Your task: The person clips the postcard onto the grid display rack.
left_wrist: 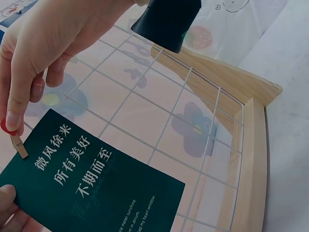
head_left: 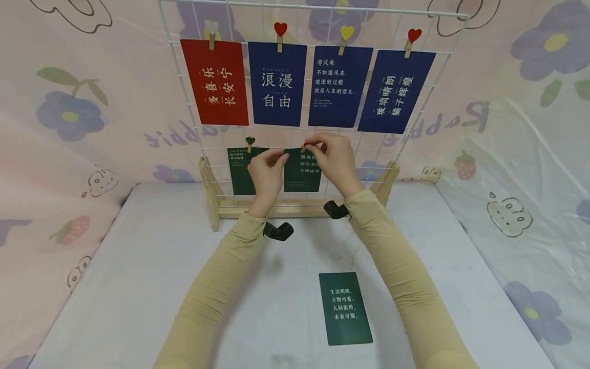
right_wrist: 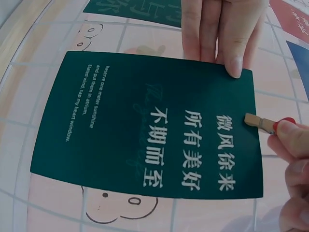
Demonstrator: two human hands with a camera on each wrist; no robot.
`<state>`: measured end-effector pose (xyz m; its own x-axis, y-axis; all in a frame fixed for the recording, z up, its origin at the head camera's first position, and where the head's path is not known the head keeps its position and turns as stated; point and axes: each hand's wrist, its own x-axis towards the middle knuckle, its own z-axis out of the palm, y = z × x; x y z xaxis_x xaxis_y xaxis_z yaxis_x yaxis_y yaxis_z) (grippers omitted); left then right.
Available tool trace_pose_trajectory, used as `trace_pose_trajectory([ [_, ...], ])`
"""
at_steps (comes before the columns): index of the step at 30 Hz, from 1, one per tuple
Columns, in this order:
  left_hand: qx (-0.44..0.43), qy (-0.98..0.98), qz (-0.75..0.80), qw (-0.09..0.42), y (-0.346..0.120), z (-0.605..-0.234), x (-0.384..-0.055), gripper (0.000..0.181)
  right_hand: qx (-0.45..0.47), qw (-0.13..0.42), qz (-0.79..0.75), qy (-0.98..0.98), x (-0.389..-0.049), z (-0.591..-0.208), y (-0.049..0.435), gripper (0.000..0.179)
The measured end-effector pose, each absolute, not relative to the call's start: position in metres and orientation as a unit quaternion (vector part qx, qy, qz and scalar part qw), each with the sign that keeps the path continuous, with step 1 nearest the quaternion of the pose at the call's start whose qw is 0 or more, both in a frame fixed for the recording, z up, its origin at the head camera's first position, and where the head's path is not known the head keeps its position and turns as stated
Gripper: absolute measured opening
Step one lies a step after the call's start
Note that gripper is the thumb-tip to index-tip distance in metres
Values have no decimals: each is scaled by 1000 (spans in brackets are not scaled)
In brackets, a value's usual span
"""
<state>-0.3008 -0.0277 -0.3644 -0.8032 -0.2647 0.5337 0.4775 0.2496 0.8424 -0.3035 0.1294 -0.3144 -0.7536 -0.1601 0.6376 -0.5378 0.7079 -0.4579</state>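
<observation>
A green card (head_left: 297, 179) with white lettering lies against the lower part of the white wire grid (head_left: 318, 7). My left hand (head_left: 269, 174) pinches its upper left corner, the thumb in front and the other fingers behind. At the card's top edge, my right hand (head_left: 335, 161) pinches a small wooden clothespin (right_wrist: 259, 123) by its red heart end. The clothespin's tip overlaps the card's top edge in both wrist views. Left of it, a second green card (head_left: 239, 177) hangs from a clothespin with a green heart (head_left: 250, 140), partly hidden behind my left hand.
Along the grid's upper row hang a red card (head_left: 216, 110) and several blue cards (head_left: 276, 66), each under a heart clothespin. A wooden base (head_left: 295, 211) supports the grid. Another green card (head_left: 345, 330) lies on the white table (head_left: 138, 287), near my right forearm.
</observation>
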Motion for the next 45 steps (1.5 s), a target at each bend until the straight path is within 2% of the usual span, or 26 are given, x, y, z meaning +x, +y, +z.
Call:
trace_pose_trajectory([
  [11,-69,-729,-608,306,-28,-365,-300,14,214,290,327,-874,-303,-320,130,21],
  [26,-74,-729,-607,307,-29,-367,-301,13,307,331,333,-828,-304,-343,142,31],
  [34,-81,-725,-610,309,-30,-367,-300,13,321,319,396,-799,-304,-349,145,42],
  [39,-80,-725,-613,304,-31,-367,-300,13,308,306,472,-768,-301,-352,147,36],
  [45,-85,-721,-616,304,-34,-366,-296,13,289,261,536,-749,-282,-340,147,32],
])
